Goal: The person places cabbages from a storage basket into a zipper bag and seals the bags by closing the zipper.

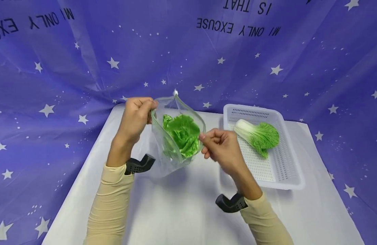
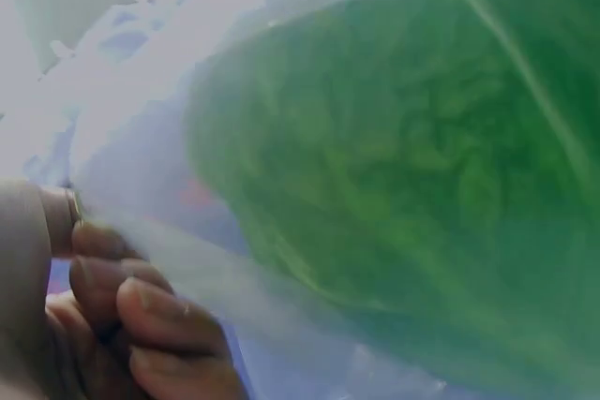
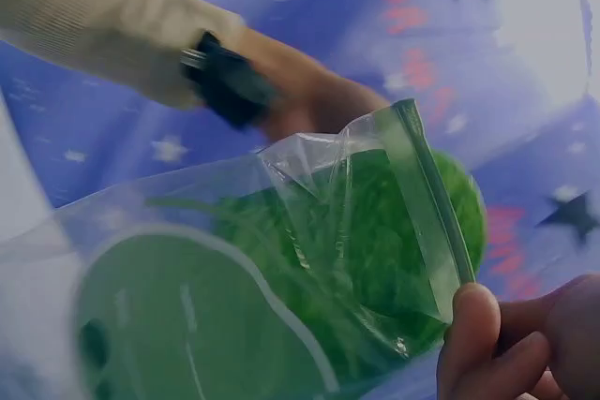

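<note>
A clear zip bag [image 1: 164, 136] hangs between my hands over the table, its mouth spread wide and facing up toward the head camera. Inside it are leafy green vegetables [image 1: 183, 132], seen blurred through the plastic in the left wrist view. My left hand [image 1: 134, 115] pinches the left side of the bag's rim, thumb against curled fingers. The right hand [image 1: 223, 146] pinches the right side of the rim; the right wrist view shows its thumb on the green zip strip [image 3: 436, 194]. How the lower part of the vegetables lies is hidden.
To the right stands a white perforated plastic basket [image 1: 294, 163] with a napa cabbage [image 1: 257, 134] lying in it. A white cloth covers the table [image 1: 182, 211]. Behind and around hangs a purple star-patterned curtain [image 1: 176, 44].
</note>
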The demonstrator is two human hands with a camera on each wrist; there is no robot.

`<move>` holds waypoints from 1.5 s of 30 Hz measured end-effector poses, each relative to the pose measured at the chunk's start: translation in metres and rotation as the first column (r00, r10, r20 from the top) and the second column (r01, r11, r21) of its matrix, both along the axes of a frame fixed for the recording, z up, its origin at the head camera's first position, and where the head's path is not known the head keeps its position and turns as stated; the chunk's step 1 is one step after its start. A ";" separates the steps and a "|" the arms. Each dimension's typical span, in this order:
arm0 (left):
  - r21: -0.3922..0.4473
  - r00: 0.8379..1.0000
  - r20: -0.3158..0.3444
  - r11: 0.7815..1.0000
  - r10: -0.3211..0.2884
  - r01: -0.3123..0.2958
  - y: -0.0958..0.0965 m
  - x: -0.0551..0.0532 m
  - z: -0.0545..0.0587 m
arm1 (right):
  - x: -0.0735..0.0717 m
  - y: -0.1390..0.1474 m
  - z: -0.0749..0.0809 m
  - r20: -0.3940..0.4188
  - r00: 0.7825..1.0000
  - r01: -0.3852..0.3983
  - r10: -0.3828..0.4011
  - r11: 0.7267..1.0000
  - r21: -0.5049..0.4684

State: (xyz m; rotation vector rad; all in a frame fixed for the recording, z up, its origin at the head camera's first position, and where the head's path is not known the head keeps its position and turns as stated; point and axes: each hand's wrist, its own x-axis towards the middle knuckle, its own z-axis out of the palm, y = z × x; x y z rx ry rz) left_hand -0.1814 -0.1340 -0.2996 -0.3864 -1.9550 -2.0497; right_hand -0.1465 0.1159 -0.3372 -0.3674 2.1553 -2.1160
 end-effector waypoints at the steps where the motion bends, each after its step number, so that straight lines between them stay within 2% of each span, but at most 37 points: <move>1: 0.033 1.000 -0.012 0.999 0.016 -0.016 -0.002 -0.002 0.010 | -0.005 0.002 0.014 -0.025 1.000 -0.001 0.001 1.000 -0.014; 4: 0.082 0.998 -0.034 0.996 0.050 -0.047 -0.005 -0.005 0.036 | -0.018 0.008 0.049 -0.110 0.994 0.001 0.000 1.000 0.008; 7: 0.091 0.996 -0.050 0.994 0.073 -0.069 -0.005 -0.006 0.056 | -0.028 0.013 0.074 -0.203 0.979 0.020 -0.011 0.999 0.040; 10: 0.084 0.992 -0.080 0.992 0.100 -0.093 -0.005 -0.007 0.068 | -0.035 0.015 0.092 -0.265 0.964 0.052 -0.030 0.996 0.077; 14: 0.092 0.983 -0.133 0.989 0.128 -0.117 -0.005 -0.006 0.073 | -0.038 0.016 0.103 -0.287 0.958 0.074 -0.024 0.983 0.166; 18: 0.127 0.979 -0.149 0.984 0.142 -0.123 -0.006 -0.004 0.073 | -0.042 0.018 0.098 -0.257 0.967 0.060 -0.001 0.973 0.222; 21: 0.107 0.970 -0.179 0.984 0.162 -0.145 -0.006 -0.002 0.075 | -0.045 0.021 0.084 -0.190 0.980 0.000 0.057 0.957 0.289; 23: 0.041 0.962 -0.216 0.986 0.169 -0.164 -0.004 0.001 0.077 | -0.044 0.023 0.072 -0.125 0.986 -0.063 0.112 0.936 0.345; 25: -0.084 0.960 -0.227 0.979 0.164 -0.187 -0.001 0.005 0.078 | -0.043 0.025 0.056 -0.058 0.985 -0.130 0.165 0.911 0.392; 26: -0.162 0.963 -0.220 0.968 0.155 -0.193 0.002 0.007 0.077 | -0.042 0.025 0.045 -0.021 0.982 -0.163 0.188 0.897 0.410; 28: -0.332 0.980 -0.159 0.929 0.117 -0.165 0.009 0.009 0.072 | -0.039 0.025 0.023 0.054 0.971 -0.232 0.233 0.863 0.449; 29: -0.416 0.988 -0.120 0.899 0.097 -0.139 0.013 0.009 0.067 | -0.037 0.025 0.011 0.088 0.963 -0.265 0.253 0.844 0.467; 31: -0.549 0.997 -0.041 0.832 0.067 -0.078 0.023 0.006 0.050 | -0.034 0.027 -0.014 0.153 0.948 -0.318 0.280 0.796 0.515; 33: -0.609 1.000 0.016 0.793 0.026 -0.011 0.034 0.000 0.027 | -0.031 0.031 -0.035 0.206 0.933 -0.360 0.296 0.744 0.563; 35: -0.627 0.999 0.049 0.778 -0.004 0.033 0.045 -0.007 0.003 | -0.028 0.037 -0.050 0.239 0.924 -0.382 0.298 0.698 0.606; 37: -0.625 0.997 0.072 0.777 -0.029 0.068 0.053 -0.011 -0.018 | -0.029 0.046 -0.054 0.248 0.925 -0.379 0.286 0.661 0.648; 38: -0.618 0.995 0.084 0.782 -0.046 0.088 0.057 -0.012 -0.026 | -0.031 0.053 -0.053 0.246 0.929 -0.369 0.276 0.652 0.662; 40: -0.601 0.992 0.105 0.790 -0.070 0.119 0.065 -0.014 -0.041 | -0.041 0.069 -0.049 0.199 0.950 -0.312 0.242 0.658 0.685; 42: -0.581 0.988 0.123 0.801 -0.089 0.144 0.072 -0.014 -0.052 | -0.057 0.090 -0.045 0.107 0.978 -0.201 0.179 0.667 0.717; 43: -0.570 0.986 0.130 0.806 -0.100 0.157 0.076 -0.015 -0.057 | -0.066 0.102 -0.046 0.033 0.989 -0.120 0.143 0.662 0.740; 44: -0.560 0.985 0.135 0.811 -0.110 0.167 0.079 -0.015 -0.062 | -0.077 0.115 -0.048 -0.047 0.994 -0.030 0.101 0.644 0.765; 45: -0.552 0.983 0.140 0.815 -0.119 0.177 0.083 -0.015 -0.067 | -0.086 0.129 -0.052 -0.119 0.991 0.058 0.059 0.613 0.788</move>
